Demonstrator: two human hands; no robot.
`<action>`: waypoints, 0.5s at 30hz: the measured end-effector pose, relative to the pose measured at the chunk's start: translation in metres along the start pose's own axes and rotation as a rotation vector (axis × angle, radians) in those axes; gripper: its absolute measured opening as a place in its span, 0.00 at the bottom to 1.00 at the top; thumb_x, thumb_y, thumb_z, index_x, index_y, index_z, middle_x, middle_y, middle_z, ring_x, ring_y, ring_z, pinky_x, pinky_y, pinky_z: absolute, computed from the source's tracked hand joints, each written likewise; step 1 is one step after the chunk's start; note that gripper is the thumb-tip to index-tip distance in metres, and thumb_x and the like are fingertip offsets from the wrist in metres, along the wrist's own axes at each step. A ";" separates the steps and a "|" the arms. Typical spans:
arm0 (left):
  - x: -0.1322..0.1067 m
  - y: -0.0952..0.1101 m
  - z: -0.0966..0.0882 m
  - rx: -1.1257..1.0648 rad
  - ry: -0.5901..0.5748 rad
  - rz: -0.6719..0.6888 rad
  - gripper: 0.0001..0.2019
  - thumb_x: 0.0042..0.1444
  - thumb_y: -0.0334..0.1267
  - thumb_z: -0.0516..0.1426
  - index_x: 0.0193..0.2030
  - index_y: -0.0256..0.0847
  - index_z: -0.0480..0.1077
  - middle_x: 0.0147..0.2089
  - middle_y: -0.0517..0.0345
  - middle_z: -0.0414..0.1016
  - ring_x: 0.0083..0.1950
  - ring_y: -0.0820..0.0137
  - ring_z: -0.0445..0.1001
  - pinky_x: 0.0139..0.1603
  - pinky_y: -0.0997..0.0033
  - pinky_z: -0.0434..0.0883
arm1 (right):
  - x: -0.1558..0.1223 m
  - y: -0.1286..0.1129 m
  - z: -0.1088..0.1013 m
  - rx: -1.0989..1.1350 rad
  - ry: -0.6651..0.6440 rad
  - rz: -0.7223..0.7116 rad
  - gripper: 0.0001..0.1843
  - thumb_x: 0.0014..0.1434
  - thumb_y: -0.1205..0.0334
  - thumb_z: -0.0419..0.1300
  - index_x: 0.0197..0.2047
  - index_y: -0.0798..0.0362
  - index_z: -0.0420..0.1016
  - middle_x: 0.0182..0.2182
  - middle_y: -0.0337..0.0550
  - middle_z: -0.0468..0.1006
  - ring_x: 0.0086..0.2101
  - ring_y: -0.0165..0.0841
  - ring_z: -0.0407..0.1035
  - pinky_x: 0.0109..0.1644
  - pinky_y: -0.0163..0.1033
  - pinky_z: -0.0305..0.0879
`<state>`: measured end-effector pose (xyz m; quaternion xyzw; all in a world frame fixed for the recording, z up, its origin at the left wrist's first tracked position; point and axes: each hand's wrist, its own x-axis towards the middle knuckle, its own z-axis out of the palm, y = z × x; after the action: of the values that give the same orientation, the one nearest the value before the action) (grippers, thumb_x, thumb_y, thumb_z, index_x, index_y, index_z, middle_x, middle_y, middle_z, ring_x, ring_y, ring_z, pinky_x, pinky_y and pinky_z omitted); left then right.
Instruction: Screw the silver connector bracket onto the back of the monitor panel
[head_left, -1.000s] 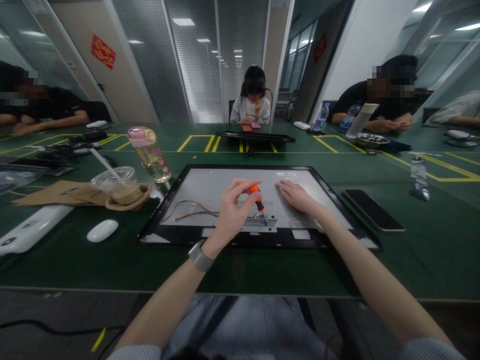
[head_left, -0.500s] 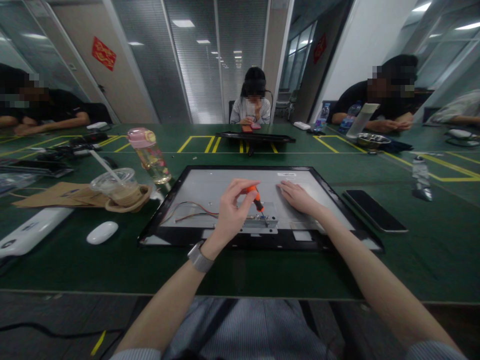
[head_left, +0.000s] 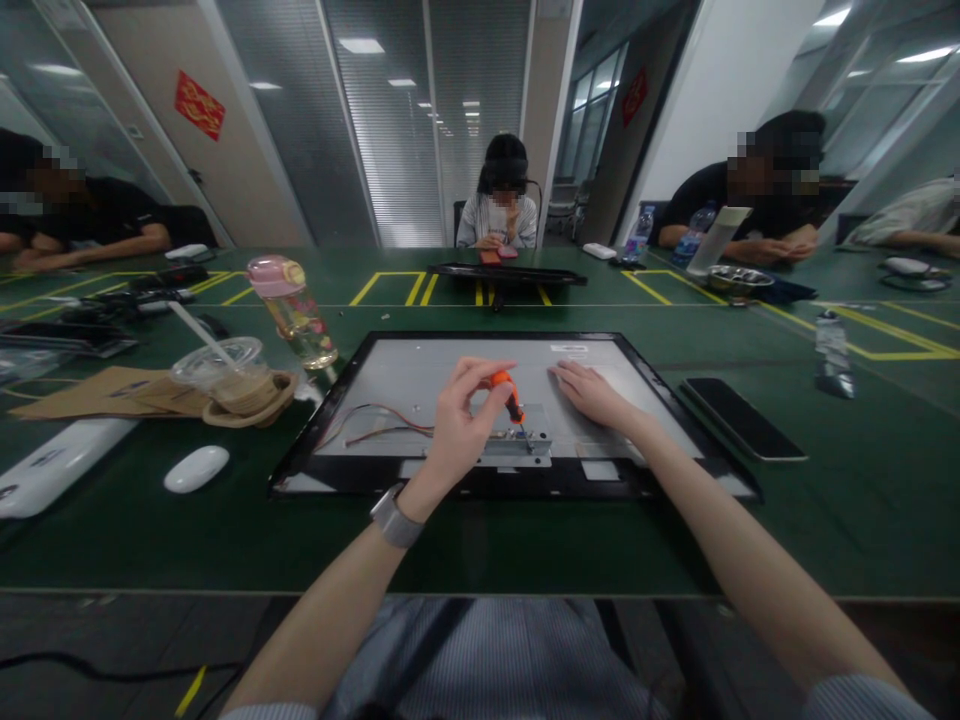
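My left hand (head_left: 463, 415) is closed on an orange and black screwdriver (head_left: 514, 402), held tilted with its tip down at a metal bracket (head_left: 538, 447). The bracket lies on the grey back of a black-framed display panel (head_left: 469, 355), flat on the table before me. Thin wires (head_left: 375, 432) run left from the bracket across the panel. Fingers stretched out, my right hand (head_left: 592, 393) rests flat on the panel, right of the screwdriver. What the screwdriver tip meets is too small to make out.
Left of the panel are a pink-lidded bottle (head_left: 291, 310), an iced drink cup (head_left: 236, 375), a white mouse (head_left: 196, 469) and a white device (head_left: 64, 468). A phone (head_left: 742, 418) lies to the right. Several people sit around the green table (head_left: 480, 560); another dark panel (head_left: 510, 273) lies farther back.
The whole view has shifted slightly. My left hand keeps the screwdriver at the bracket, and my right hand stays flat on the panel.
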<state>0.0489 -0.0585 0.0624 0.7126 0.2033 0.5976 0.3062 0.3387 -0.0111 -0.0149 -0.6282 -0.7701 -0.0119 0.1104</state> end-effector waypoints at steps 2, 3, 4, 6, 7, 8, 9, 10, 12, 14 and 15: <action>0.000 -0.003 0.001 0.003 0.015 0.010 0.08 0.64 0.37 0.62 0.49 0.46 0.79 0.42 0.55 0.72 0.43 0.70 0.73 0.46 0.68 0.74 | 0.001 0.000 0.000 -0.002 0.001 -0.002 0.28 0.71 0.62 0.44 0.69 0.56 0.67 0.69 0.58 0.66 0.68 0.48 0.59 0.69 0.58 0.57; 0.000 -0.004 0.002 0.004 0.018 0.012 0.08 0.63 0.37 0.63 0.48 0.46 0.79 0.41 0.56 0.72 0.43 0.70 0.73 0.45 0.68 0.74 | 0.001 0.000 0.001 -0.002 0.001 -0.001 0.28 0.71 0.62 0.44 0.69 0.54 0.67 0.69 0.57 0.67 0.68 0.48 0.59 0.69 0.59 0.57; 0.000 -0.004 0.002 0.004 0.021 0.014 0.08 0.62 0.37 0.64 0.48 0.46 0.80 0.41 0.56 0.72 0.43 0.70 0.73 0.45 0.67 0.74 | 0.001 0.001 0.001 -0.002 0.001 0.002 0.28 0.71 0.62 0.44 0.69 0.53 0.67 0.69 0.57 0.67 0.68 0.48 0.59 0.69 0.59 0.57; 0.000 -0.004 0.002 0.003 0.019 0.016 0.08 0.62 0.37 0.64 0.47 0.46 0.79 0.41 0.56 0.72 0.42 0.70 0.72 0.45 0.68 0.74 | 0.002 0.001 0.002 -0.003 -0.003 0.010 0.28 0.71 0.62 0.44 0.70 0.53 0.67 0.69 0.56 0.66 0.68 0.48 0.59 0.69 0.60 0.57; 0.000 -0.004 0.002 0.003 0.013 0.015 0.08 0.62 0.37 0.63 0.48 0.46 0.79 0.41 0.56 0.72 0.42 0.70 0.73 0.45 0.68 0.74 | 0.002 0.001 0.002 -0.003 -0.004 0.012 0.28 0.71 0.62 0.44 0.70 0.53 0.67 0.69 0.55 0.66 0.68 0.48 0.59 0.69 0.60 0.57; 0.000 -0.003 0.002 0.001 0.005 0.010 0.08 0.63 0.36 0.62 0.48 0.45 0.79 0.41 0.56 0.72 0.42 0.70 0.73 0.45 0.68 0.74 | 0.001 0.001 0.002 -0.004 -0.004 0.013 0.28 0.71 0.62 0.44 0.70 0.53 0.67 0.69 0.55 0.66 0.68 0.48 0.59 0.69 0.60 0.57; 0.000 -0.002 0.001 -0.004 -0.004 0.001 0.09 0.64 0.36 0.61 0.49 0.45 0.79 0.42 0.55 0.72 0.43 0.70 0.73 0.46 0.68 0.75 | 0.001 0.001 0.002 -0.005 -0.003 0.013 0.28 0.71 0.62 0.44 0.70 0.53 0.67 0.69 0.55 0.66 0.68 0.48 0.59 0.69 0.60 0.57; 0.000 -0.001 0.001 -0.013 -0.013 -0.014 0.10 0.65 0.36 0.60 0.51 0.45 0.78 0.43 0.55 0.73 0.44 0.70 0.74 0.47 0.68 0.75 | 0.001 0.001 0.001 -0.006 -0.001 0.012 0.28 0.71 0.62 0.44 0.70 0.53 0.67 0.69 0.55 0.66 0.68 0.49 0.59 0.69 0.60 0.57; -0.001 0.001 0.000 -0.041 -0.030 -0.050 0.12 0.67 0.36 0.57 0.54 0.45 0.76 0.46 0.53 0.74 0.45 0.69 0.75 0.49 0.66 0.76 | 0.000 0.000 0.001 -0.007 0.001 0.009 0.28 0.71 0.61 0.43 0.70 0.53 0.67 0.69 0.55 0.66 0.68 0.49 0.59 0.69 0.59 0.57; -0.001 0.002 -0.001 -0.072 -0.045 -0.076 0.13 0.69 0.35 0.54 0.57 0.45 0.75 0.48 0.52 0.75 0.47 0.68 0.76 0.51 0.65 0.76 | 0.000 0.000 0.001 -0.007 -0.003 0.005 0.28 0.72 0.61 0.43 0.70 0.54 0.66 0.69 0.56 0.66 0.68 0.49 0.59 0.69 0.59 0.58; -0.001 0.001 -0.001 -0.081 -0.051 -0.080 0.14 0.69 0.36 0.54 0.57 0.45 0.75 0.48 0.51 0.75 0.47 0.68 0.76 0.51 0.65 0.76 | 0.000 0.001 0.001 -0.006 -0.003 0.002 0.28 0.72 0.61 0.43 0.70 0.54 0.66 0.69 0.56 0.66 0.68 0.49 0.59 0.69 0.59 0.57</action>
<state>0.0479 -0.0600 0.0627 0.7060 0.1992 0.5743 0.3635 0.3392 -0.0107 -0.0155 -0.6293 -0.7696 -0.0132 0.1072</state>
